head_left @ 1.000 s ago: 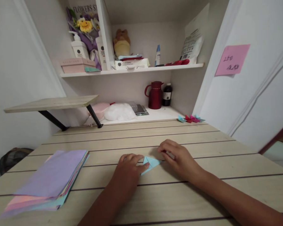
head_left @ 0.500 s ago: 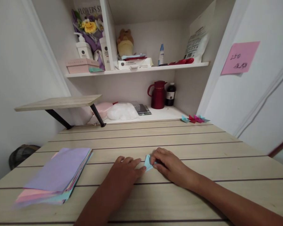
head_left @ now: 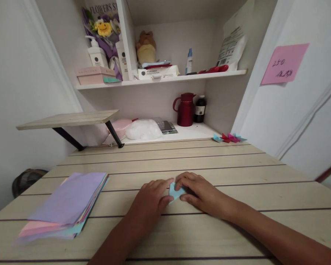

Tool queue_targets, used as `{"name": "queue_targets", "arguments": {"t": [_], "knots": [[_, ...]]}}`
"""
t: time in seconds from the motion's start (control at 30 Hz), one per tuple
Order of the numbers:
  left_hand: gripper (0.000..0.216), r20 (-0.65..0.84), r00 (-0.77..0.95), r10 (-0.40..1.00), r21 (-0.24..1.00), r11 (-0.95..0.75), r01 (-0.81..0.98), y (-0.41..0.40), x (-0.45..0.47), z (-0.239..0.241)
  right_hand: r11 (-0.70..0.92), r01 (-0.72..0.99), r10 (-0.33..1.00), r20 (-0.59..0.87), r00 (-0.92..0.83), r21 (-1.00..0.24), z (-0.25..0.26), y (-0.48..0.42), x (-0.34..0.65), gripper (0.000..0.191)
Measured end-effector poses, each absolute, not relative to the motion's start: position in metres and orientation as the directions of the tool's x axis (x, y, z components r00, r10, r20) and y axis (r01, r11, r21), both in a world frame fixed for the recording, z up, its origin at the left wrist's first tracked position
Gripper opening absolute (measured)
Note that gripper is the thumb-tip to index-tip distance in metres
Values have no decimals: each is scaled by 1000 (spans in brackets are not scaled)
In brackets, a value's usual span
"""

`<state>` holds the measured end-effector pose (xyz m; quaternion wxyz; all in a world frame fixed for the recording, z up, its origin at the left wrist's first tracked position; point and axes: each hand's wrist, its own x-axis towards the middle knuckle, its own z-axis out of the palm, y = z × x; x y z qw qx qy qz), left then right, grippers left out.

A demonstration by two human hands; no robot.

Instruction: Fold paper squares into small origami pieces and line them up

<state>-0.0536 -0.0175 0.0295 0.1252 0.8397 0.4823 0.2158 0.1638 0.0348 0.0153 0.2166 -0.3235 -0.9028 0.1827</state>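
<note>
A small folded piece of light blue paper (head_left: 175,191) lies on the wooden table (head_left: 182,162) between my two hands. My left hand (head_left: 151,198) rests on the table with its fingertips pressed on the paper's left edge. My right hand (head_left: 200,193) covers the paper's right part, fingers curled and pinching it. Most of the paper is hidden under my fingers.
A stack of coloured paper sheets (head_left: 67,204), purple on top, lies at the left. Several small folded paper pieces (head_left: 229,138) sit at the table's far right corner. A raised wooden shelf (head_left: 68,119), a red jug (head_left: 185,109) and a dark bottle (head_left: 200,109) stand behind.
My right hand has slid left over the blue paper, folding it smaller. My left hand has shifted slightly and now meets the right hand at the paper.
</note>
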Motion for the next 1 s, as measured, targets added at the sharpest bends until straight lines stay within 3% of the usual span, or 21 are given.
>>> {"name": "queue_targets", "arguments": {"t": [0.2, 0.4, 0.7, 0.83, 1.0], "knots": [[59, 211, 503, 838, 380, -544, 748, -15, -54, 25, 735, 534, 665, 288, -690, -418, 19, 32, 164, 23], [32, 232, 474, 849, 332, -527, 782, -13, -54, 24, 764, 507, 627, 270, -731, -399, 18, 34, 168, 28], [30, 337, 249, 908, 590, -410, 696, -2, -50, 9, 770, 565, 637, 309, -707, -295, 13, 32, 158, 28], [34, 354, 278, 893, 521, -436, 734, -5, -56, 13, 784, 546, 620, 322, -715, -297, 9, 35, 159, 35], [33, 268, 387, 882, 462, -470, 752, -13, -65, 27, 779, 549, 626, 313, -714, -303, 9, 34, 162, 35]]}}
